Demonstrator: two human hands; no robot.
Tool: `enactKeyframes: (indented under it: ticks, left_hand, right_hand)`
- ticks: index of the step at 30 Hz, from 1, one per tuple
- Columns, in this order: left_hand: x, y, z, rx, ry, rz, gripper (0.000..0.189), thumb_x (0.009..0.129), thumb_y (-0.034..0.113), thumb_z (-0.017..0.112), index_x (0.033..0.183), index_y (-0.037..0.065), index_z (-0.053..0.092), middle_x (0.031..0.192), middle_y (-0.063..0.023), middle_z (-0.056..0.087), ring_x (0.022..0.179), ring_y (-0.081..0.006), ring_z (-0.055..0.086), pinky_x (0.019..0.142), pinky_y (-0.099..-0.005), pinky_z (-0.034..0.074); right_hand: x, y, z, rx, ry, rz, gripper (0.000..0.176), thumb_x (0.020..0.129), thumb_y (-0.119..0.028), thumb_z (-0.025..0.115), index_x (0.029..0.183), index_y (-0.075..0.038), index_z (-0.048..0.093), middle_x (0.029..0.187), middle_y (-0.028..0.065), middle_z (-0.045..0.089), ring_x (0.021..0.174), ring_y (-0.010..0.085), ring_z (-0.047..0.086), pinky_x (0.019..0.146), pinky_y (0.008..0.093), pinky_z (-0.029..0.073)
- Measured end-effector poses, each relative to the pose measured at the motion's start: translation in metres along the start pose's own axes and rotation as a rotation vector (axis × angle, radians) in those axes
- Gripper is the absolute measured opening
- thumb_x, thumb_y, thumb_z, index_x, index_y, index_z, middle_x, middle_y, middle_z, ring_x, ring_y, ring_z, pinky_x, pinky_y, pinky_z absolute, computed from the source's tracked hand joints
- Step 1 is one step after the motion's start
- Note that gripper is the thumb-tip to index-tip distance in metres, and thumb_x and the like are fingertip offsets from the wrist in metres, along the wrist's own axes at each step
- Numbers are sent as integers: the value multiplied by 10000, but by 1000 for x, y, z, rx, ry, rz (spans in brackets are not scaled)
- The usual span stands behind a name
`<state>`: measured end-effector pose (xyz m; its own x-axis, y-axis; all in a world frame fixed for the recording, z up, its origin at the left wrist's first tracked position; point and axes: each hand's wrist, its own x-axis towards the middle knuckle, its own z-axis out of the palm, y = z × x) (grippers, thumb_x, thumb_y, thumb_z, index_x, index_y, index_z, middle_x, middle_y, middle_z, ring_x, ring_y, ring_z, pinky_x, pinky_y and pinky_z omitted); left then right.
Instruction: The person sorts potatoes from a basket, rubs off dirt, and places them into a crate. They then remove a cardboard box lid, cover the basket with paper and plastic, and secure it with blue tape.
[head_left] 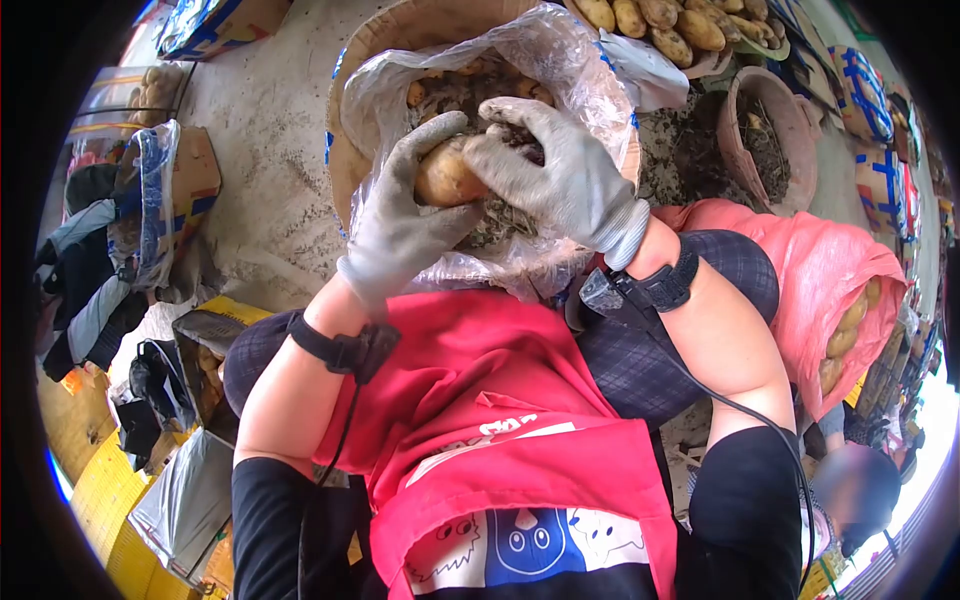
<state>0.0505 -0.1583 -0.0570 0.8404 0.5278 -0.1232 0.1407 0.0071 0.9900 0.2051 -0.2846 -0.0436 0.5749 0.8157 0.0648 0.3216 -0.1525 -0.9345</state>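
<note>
My left hand (394,232), in a grey-white work glove, is wrapped round a pale brown potato (446,180), thumb on one side and fingers on the other. Against the potato's right side rests the thumb of my gloved right hand (575,182). Its fingers curve forward apart from the thumb, and a dark brown patch shows in the gap. Both hands are over a round tub (341,205) lined with a clear plastic bag (385,85). Inside the tub, partly hidden by my hands, are soil, dry plant bits and some potatoes.
Potatoes (655,20) are heaped at the top right, near a pinkish bucket (735,150) with soil and plant debris. A pink sack (830,255) of potatoes lies by my right leg. Taped cardboard boxes (195,175) stand left; another person (855,490) is at lower right.
</note>
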Motion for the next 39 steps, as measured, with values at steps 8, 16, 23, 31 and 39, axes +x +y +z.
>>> enactKeyframes:
  ticks: [8, 16, 23, 31, 39]
  left_hand:
    - [-6, 3, 3, 392, 24, 240, 561, 703, 78, 860, 1218, 92, 638, 1075, -152, 719, 990, -332, 707, 876, -399, 555]
    - [-12, -1, 2, -22, -81, 18, 718, 750, -131, 738, 1376, 75, 453, 1292, -86, 561, 1199, -195, 585, 1053, -352, 480]
    - [-9, 9, -9, -714, -286, -257, 498, 895, 194, 726, 1333, 84, 518, 1097, -72, 637, 881, -149, 626, 748, -268, 502]
    - [-14, 38, -21, -1309, -224, -626, 673, 983, 598, 475, 1405, 75, 511, 1291, -145, 624, 730, -159, 563, 590, -248, 480]
    - [-87, 89, -113, -1258, -111, -322, 529, 992, 453, 505, 1333, 54, 567, 1323, -170, 632, 714, -100, 592, 520, -203, 483]
  right_hand:
    - [2, 14, -10, 427, -135, 358, 241, 1003, -171, 630, 1170, -8, 693, 971, 39, 717, 878, 90, 657, 731, 239, 547]
    - [0, 5, 5, 106, 16, -137, 337, 912, -256, 726, 1163, -34, 688, 963, 142, 741, 853, 207, 714, 772, 321, 561]
    - [4, 6, -10, -4, -13, 51, 293, 994, -138, 608, 1253, -12, 664, 1042, 39, 732, 943, 109, 658, 870, 258, 528]
    - [3, 16, -20, 444, -219, 426, 474, 1054, -442, 529, 1256, -33, 659, 1117, 59, 707, 977, 147, 678, 867, 287, 541]
    - [-11, 14, -28, 607, -401, 390, 412, 998, -188, 604, 1384, -54, 555, 1172, 88, 706, 968, 165, 692, 850, 316, 576]
